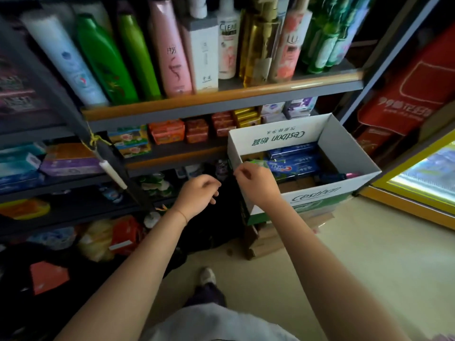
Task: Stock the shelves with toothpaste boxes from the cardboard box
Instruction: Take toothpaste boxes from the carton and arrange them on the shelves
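Two "Cestbon" prints mark the cardboard box holding toothpaste boxes.

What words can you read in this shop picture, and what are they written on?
"Cestbon": cardboard box, printed on its front wall and, upside down, on its inner back wall.
"CLEAR": white pump bottle, last letter partly hidden.
"LUX": pink bottle, partly hidden.
"99": red banner.
Soap packs, toothpaste boxes and the Chinese print: too blurred to read.
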